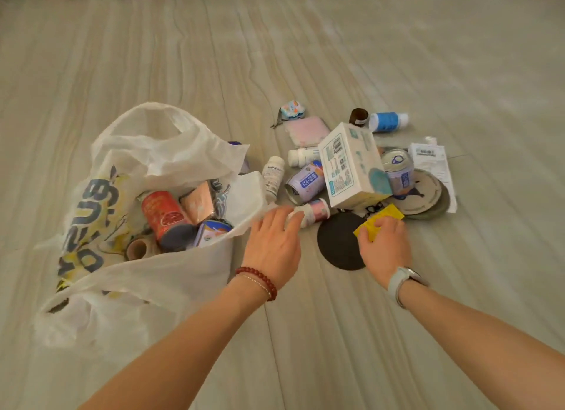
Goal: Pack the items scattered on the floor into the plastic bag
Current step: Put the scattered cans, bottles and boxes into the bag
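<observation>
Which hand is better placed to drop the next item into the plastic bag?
Left. The left hand is beside the plastic bag's open mouth and already over the small roll. The right hand is farther from the bag, on the yellow packet.

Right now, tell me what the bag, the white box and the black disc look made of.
Bag: thin translucent plastic film, crinkled, printed. White box: printed cardboard, matte, sharp folded edges. Black disc: flat, matte, dark; maybe felt or rubber, can't tell.

Bare forearms, left wrist with red bead bracelet (258,279) (plus a thin chain), right wrist with pale-strapped watch (405,282)
</observation>
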`<action>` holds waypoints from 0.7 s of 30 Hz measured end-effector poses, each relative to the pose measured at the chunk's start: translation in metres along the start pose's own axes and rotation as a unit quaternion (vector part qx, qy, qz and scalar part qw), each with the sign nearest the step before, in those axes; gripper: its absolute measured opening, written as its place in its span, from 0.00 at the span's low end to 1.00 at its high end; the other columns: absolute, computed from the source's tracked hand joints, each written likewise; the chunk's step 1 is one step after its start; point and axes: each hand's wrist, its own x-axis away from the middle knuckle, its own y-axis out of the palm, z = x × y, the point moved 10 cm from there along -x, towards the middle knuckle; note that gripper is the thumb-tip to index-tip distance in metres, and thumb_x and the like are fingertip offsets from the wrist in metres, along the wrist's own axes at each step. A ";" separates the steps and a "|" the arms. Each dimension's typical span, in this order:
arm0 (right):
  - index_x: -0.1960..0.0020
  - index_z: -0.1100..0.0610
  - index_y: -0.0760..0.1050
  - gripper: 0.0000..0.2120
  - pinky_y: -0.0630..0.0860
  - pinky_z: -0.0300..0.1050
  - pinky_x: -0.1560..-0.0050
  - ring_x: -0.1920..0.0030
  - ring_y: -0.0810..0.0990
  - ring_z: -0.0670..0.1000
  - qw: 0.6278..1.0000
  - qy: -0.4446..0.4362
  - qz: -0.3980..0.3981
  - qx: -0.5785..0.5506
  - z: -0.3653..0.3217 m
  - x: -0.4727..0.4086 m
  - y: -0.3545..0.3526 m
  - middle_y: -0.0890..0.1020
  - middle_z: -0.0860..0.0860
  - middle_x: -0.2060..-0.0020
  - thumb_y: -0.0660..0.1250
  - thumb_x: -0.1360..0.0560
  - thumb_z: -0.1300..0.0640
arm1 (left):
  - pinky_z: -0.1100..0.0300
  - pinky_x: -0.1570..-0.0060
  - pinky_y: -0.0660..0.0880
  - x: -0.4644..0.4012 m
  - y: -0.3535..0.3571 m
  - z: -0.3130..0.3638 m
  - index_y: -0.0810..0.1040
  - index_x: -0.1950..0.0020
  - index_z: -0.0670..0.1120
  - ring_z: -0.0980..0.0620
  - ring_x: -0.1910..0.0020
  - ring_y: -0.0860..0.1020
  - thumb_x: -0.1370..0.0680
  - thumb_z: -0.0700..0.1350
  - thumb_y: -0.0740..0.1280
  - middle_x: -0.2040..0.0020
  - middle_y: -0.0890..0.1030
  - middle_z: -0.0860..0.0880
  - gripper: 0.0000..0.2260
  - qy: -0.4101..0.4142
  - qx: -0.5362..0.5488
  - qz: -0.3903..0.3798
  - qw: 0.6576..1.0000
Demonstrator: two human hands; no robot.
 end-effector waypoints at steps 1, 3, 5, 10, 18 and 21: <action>0.42 0.65 0.69 0.21 0.67 0.54 0.42 0.40 0.69 0.63 0.997 0.063 0.005 -0.033 0.018 -0.008 0.000 0.72 0.64 0.43 0.65 0.27 0.52 | 0.49 0.34 0.60 -0.010 0.018 -0.004 0.62 0.31 0.45 0.44 0.31 0.62 0.24 0.41 0.59 0.30 0.65 0.43 0.21 -0.026 0.005 -0.024 0.999; 0.39 0.67 0.66 0.28 0.66 0.53 0.39 0.37 0.68 0.64 0.980 0.171 0.009 -0.099 0.045 -0.018 0.004 0.71 0.65 0.39 0.66 0.28 0.47 | 0.48 0.31 0.57 -0.023 0.048 -0.019 0.54 0.28 0.46 0.44 0.28 0.55 0.23 0.43 0.58 0.26 0.57 0.45 0.24 -0.101 0.027 -0.064 0.992; 0.36 0.66 0.63 0.33 0.66 0.54 0.39 0.37 0.68 0.64 0.959 0.252 -0.003 -0.127 0.061 -0.020 0.015 0.69 0.65 0.37 0.67 0.30 0.44 | 0.45 0.31 0.57 -0.030 0.071 -0.031 0.50 0.27 0.47 0.43 0.27 0.51 0.22 0.43 0.58 0.25 0.52 0.45 0.27 -0.154 0.052 -0.091 0.983; 0.48 0.62 0.69 0.18 0.72 0.51 0.50 0.48 0.76 0.62 0.955 0.222 -0.049 -0.191 0.055 -0.030 0.042 0.77 0.64 0.46 0.67 0.31 0.53 | 0.44 0.31 0.56 -0.051 0.104 -0.035 0.51 0.28 0.48 0.43 0.28 0.54 0.22 0.47 0.59 0.26 0.55 0.44 0.26 -0.158 0.043 -0.106 0.981; 0.54 0.65 0.73 0.12 0.73 0.49 0.60 0.58 0.77 0.61 0.975 0.159 -0.082 -0.133 0.052 -0.010 0.035 0.78 0.61 0.58 0.66 0.32 0.57 | 0.54 0.49 0.73 -0.034 0.110 -0.007 0.61 0.32 0.46 0.47 0.43 0.72 0.24 0.53 0.61 0.38 0.71 0.44 0.23 -0.108 0.044 -0.119 0.986; 0.58 0.57 0.71 0.06 0.67 0.41 0.70 0.67 0.74 0.51 0.974 0.121 -0.097 -0.165 0.045 0.014 0.025 0.75 0.52 0.66 0.64 0.30 0.55 | 0.60 0.58 0.71 -0.011 0.075 0.006 0.63 0.34 0.48 0.50 0.49 0.74 0.24 0.56 0.59 0.41 0.73 0.47 0.22 -0.019 0.055 -0.100 0.993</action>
